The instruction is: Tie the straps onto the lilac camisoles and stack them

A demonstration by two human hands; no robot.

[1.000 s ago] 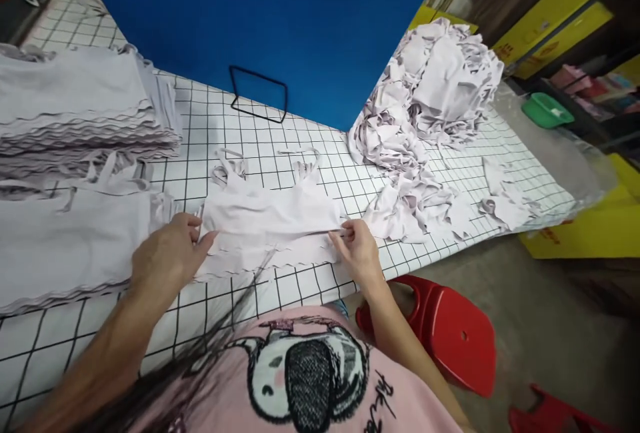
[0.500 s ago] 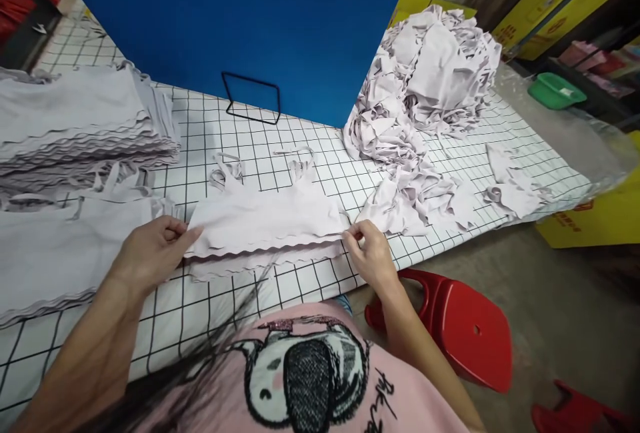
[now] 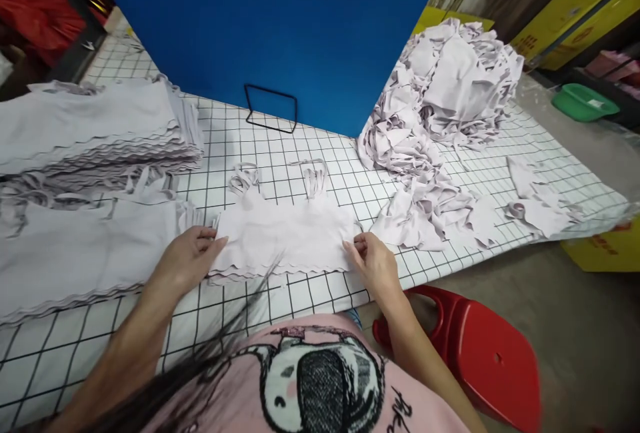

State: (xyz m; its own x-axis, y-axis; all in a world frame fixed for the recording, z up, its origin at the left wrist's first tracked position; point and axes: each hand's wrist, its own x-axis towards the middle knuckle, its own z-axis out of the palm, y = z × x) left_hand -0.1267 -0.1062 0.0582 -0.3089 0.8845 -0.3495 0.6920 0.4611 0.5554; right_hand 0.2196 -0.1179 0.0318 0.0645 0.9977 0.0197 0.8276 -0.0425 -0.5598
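Observation:
A pale camisole top [image 3: 287, 236] with thin straps and a wavy hem lies spread on the white checked tablecloth in front of me. My left hand [image 3: 187, 261] pinches its left side edge between thumb and fingers. At the opposite side edge, my right hand [image 3: 376, 265] has thumb and fingertips closed on the fabric. The straps lie looped on the cloth above the top's upper edge. Just left of my left hand, a lower stack of similar tops [image 3: 95, 240] lies flat with the straps bunched.
Behind that sits a taller stack of tops [image 3: 110, 116]. A blue board [image 3: 270, 33] with a black wire frame [image 3: 271, 108] stands at the back. A big heap of crumpled pale pieces [image 3: 450, 80] spreads to the right. Below the table's edge is a red stool [image 3: 495, 353].
The top's front hem has come down over the lower layer, so the layers now lie nearly aligned. Both hands still hold the sides. The whole view has shifted slightly.

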